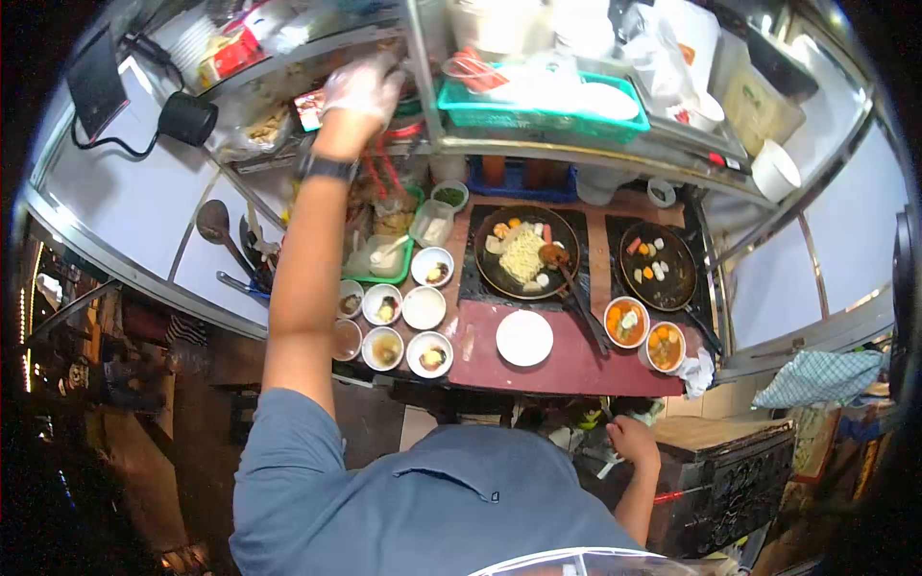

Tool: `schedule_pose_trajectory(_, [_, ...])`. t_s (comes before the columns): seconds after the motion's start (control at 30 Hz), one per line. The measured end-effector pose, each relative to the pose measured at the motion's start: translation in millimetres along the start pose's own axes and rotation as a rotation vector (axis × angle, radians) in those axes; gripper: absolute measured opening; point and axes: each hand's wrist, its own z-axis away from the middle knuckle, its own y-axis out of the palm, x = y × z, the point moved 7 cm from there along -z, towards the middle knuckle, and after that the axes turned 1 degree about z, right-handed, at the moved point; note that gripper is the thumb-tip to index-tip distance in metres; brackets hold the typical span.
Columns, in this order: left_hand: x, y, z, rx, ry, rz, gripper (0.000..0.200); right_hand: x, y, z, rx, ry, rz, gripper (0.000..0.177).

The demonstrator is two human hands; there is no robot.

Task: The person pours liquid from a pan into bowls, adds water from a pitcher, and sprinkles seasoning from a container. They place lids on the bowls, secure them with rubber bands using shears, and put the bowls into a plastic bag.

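Note:
My left hand (365,88), in a clear plastic glove, reaches up to the shelf at the upper left, beside a small red packet (309,110). Motion blur smears its fingers. Low on the right, below the counter edge, my bare right hand (634,440) is closed; what its fingers hold is too small to make out. On the stove in front, a frying pan (495,274) carries noodles (521,254), sliced pieces and a wooden ladle (555,255). A smaller pan (632,278) holds sausage and ball-shaped pieces.
Several seasoning bowls (424,307) stand left of a white plate or lid (524,338). Two soup bowls (626,322) sit at the right counter edge near crumpled tissue (697,372). A teal basket (543,110) rests on the overhead shelf. Ladles (213,221) hang at the left.

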Motion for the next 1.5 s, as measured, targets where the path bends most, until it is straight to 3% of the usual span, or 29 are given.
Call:
schedule_pose_trajectory(0.03, [21,30,-19,0.019,0.196,-0.169,0.032,25,-6,5,-0.004,-0.031,0.033,0.032])
schedule_pose_trajectory(0.07, [52,69,-55,0.145,0.038,-0.245,0.032,25,4,-3,-0.072,-0.117,0.045,0.031])
schedule_pose_trajectory(0.17, [88,130,-112,0.310,-0.047,-0.269,0.036,51,21,-4,-0.067,-0.124,0.033,0.032])
schedule_pose_trajectory(0.27, [102,152,-136,0.458,-0.084,-0.232,0.036,79,37,7,-0.061,-0.086,0.053,0.034])
schedule_pose_trajectory(0.5, [111,163,-151,0.589,-0.062,-0.160,0.036,78,94,36,0.028,0.007,0.007,0.036])
schedule_pose_trajectory(0.87, [111,166,-144,0.614,-0.013,-0.099,0.037,100,97,43,-0.057,0.090,-0.005,0.038])
schedule_pose_trajectory(1.07, [111,160,-137,0.596,0.009,-0.083,0.037,102,102,25,0.021,0.092,0.013,0.038])
schedule_pose_trajectory(1.13, [116,169,-140,0.575,0.043,-0.092,0.037,105,101,21,0.017,0.053,0.035,0.038])
schedule_pose_trajectory(1.17, [117,168,-141,0.562,0.063,-0.097,0.037,113,96,20,-0.087,-0.074,0.086,0.038])
schedule_pose_trajectory(1.23, [127,176,-146,0.548,0.107,-0.099,0.037,117,93,24,-0.043,-0.044,0.055,0.037])
schedule_pose_trajectory(1.27, [130,176,-145,0.534,0.124,-0.099,0.037,128,86,27,-0.105,-0.160,-0.015,0.035])
schedule_pose_trajectory(1.5, [127,163,-144,0.544,0.130,-0.124,0.037,125,93,32,-0.039,-0.052,-0.096,0.030])
